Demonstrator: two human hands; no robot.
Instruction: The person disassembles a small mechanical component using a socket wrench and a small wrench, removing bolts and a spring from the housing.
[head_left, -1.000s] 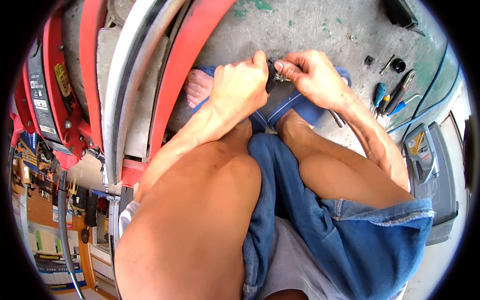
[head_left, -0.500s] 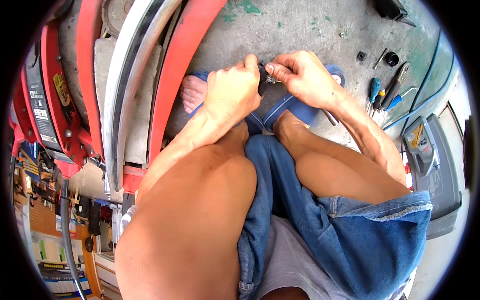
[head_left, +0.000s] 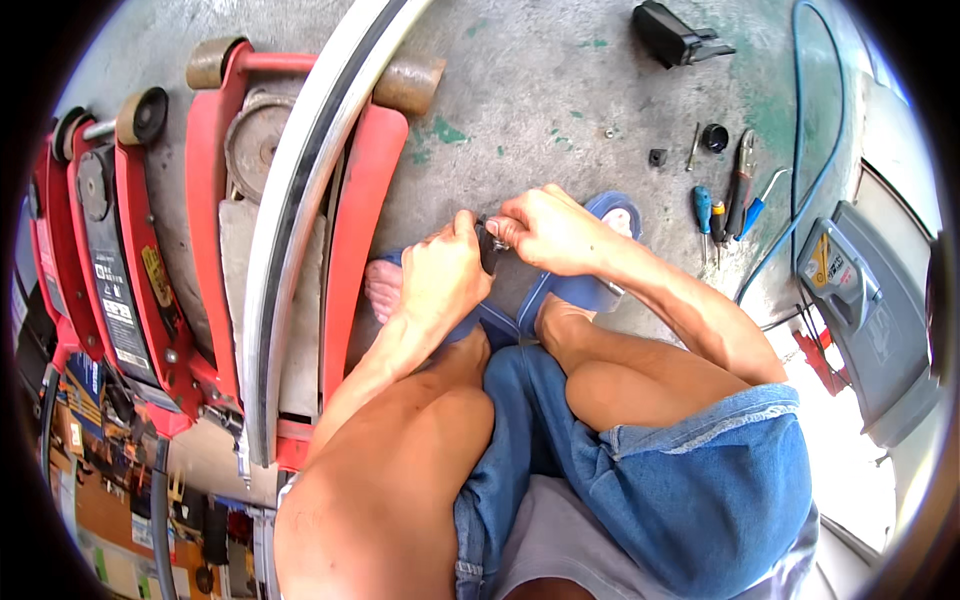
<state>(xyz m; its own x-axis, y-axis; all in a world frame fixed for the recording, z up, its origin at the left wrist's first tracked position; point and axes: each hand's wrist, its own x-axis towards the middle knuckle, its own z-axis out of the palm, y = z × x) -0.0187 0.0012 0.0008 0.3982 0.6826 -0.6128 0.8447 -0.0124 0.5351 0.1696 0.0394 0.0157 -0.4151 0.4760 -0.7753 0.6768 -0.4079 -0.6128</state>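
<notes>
My left hand (head_left: 440, 268) is closed around a small black part (head_left: 491, 250) whose kind I cannot make out; the fingers hide most of it. Against the top of that part, my right hand (head_left: 552, 232) pinches with thumb and bent forefinger, where a bit of shiny metal shows between the two hands. Both hands are held in front of my knees, above my feet in blue sandals (head_left: 612, 212).
Red floor jacks (head_left: 365, 230) stand at left, a pale curved strip (head_left: 290, 190) across one. On the concrete at right lie a blue screwdriver (head_left: 703, 208), pliers (head_left: 740, 185), a bolt (head_left: 693, 147), a black cap (head_left: 715, 137) and a blue hose (head_left: 825, 170). Beyond is a grey case (head_left: 862, 320).
The view has shifted, so the floor, tools and jacks sit lower or further left and more of the jacks shows. Both hands stay together at the black part with much the same grip.
</notes>
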